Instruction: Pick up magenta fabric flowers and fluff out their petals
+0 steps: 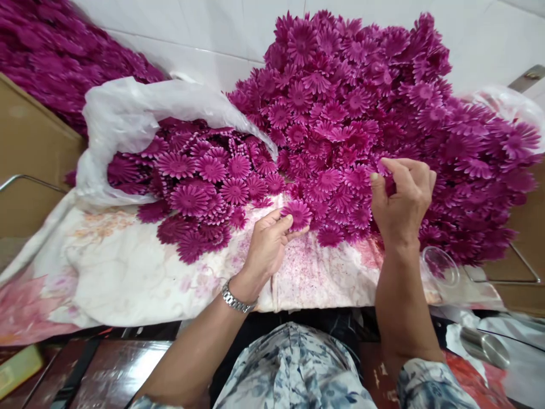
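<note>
My left hand (272, 236) pinches one magenta artificial flower head (297, 215) by its edge, with the petals facing up. It is held over the flowered cloth (140, 272). My right hand (403, 196) is raised in front of a large heap of similar magenta flower heads (332, 108). Its thumb and forefinger are bent close together; a bit of magenta shows between them, but I cannot tell whether it is a held piece or the heap behind. Left of my left hand, stacked flower heads (191, 193) spill from a white plastic bag (119, 113) onto the cloth.
A clear round plastic tub (440, 267) lies by the cloth's right edge. Cardboard boxes (29, 153) stand at both sides, with more magenta flowers (63, 57) at the far left. A white tiled wall (204, 34) closes off the back. A metal cup (485, 346) is at lower right.
</note>
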`<state>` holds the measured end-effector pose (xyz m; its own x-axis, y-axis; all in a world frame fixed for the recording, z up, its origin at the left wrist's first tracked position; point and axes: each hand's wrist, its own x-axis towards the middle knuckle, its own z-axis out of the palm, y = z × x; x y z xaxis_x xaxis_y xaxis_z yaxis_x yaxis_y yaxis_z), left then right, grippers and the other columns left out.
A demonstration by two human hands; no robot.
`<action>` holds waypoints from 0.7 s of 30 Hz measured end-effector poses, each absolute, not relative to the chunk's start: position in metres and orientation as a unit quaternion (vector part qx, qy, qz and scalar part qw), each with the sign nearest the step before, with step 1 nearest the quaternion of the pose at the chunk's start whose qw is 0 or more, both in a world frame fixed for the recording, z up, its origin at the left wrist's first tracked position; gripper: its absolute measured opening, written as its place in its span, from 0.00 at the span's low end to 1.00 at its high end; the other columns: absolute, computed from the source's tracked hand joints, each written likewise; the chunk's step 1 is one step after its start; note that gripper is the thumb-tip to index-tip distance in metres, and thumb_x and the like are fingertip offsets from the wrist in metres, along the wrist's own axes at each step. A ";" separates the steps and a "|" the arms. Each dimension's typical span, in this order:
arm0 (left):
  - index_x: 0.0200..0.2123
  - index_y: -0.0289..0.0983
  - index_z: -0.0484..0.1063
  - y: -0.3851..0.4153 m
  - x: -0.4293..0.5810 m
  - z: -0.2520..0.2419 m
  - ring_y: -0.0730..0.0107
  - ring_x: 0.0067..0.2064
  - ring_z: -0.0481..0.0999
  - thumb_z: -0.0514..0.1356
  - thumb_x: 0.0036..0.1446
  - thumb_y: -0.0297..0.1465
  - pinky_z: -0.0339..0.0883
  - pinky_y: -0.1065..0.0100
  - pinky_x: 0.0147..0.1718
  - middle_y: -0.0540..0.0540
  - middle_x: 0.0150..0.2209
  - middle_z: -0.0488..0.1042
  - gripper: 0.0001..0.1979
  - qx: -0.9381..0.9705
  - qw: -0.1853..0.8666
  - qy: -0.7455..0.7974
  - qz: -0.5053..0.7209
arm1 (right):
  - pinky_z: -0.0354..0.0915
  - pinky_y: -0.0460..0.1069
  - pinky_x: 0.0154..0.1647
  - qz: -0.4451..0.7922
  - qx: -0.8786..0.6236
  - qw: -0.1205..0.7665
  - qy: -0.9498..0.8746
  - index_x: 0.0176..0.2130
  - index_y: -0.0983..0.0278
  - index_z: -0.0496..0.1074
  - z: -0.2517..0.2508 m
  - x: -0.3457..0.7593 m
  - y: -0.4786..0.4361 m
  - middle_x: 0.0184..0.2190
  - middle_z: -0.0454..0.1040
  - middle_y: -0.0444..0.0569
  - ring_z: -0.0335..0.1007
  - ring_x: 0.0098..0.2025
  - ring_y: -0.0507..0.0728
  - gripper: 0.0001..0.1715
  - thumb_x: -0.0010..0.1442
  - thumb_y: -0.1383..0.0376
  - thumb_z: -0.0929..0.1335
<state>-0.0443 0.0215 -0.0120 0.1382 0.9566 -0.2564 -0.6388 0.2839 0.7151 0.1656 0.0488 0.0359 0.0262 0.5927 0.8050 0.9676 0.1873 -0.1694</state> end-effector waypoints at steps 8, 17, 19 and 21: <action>0.23 0.33 0.73 0.018 -0.041 -0.012 0.79 0.23 0.67 0.66 0.41 0.26 0.64 0.76 0.24 0.52 0.21 0.69 0.04 0.239 0.717 0.361 0.546 | 0.63 0.49 0.34 0.068 -0.452 0.366 -0.811 0.31 0.62 0.68 0.001 0.095 0.026 0.27 0.69 0.45 0.65 0.32 0.54 0.05 0.57 0.63 0.68; 0.20 0.34 0.72 0.016 -0.039 -0.017 0.80 0.21 0.62 0.64 0.40 0.25 0.59 0.76 0.22 0.55 0.17 0.64 0.03 0.254 0.690 0.395 0.550 | 0.62 0.49 0.32 0.000 -0.475 0.375 -0.796 0.27 0.62 0.68 -0.004 0.101 0.024 0.25 0.69 0.46 0.65 0.30 0.53 0.09 0.59 0.70 0.63; 0.23 0.34 0.74 0.017 -0.041 -0.017 0.79 0.22 0.65 0.64 0.40 0.25 0.61 0.75 0.22 0.54 0.18 0.67 0.03 0.240 0.687 0.401 0.557 | 0.62 0.49 0.32 -0.067 -0.493 0.388 -0.776 0.27 0.62 0.68 -0.003 0.111 0.028 0.24 0.70 0.46 0.64 0.29 0.53 0.10 0.59 0.69 0.63; 0.24 0.34 0.74 0.018 -0.043 -0.017 0.77 0.24 0.69 0.64 0.41 0.27 0.66 0.73 0.25 0.52 0.21 0.70 0.03 0.241 0.695 0.386 0.557 | 0.61 0.50 0.32 -0.156 -0.533 0.399 -0.730 0.27 0.62 0.68 0.001 0.127 0.033 0.24 0.69 0.47 0.63 0.29 0.54 0.10 0.60 0.67 0.63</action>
<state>-0.0427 0.0184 -0.0169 0.0813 0.9604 -0.2667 -0.5880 0.2622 0.7652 0.1268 0.0327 0.0009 -0.1139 0.6541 0.7478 0.9022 0.3833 -0.1978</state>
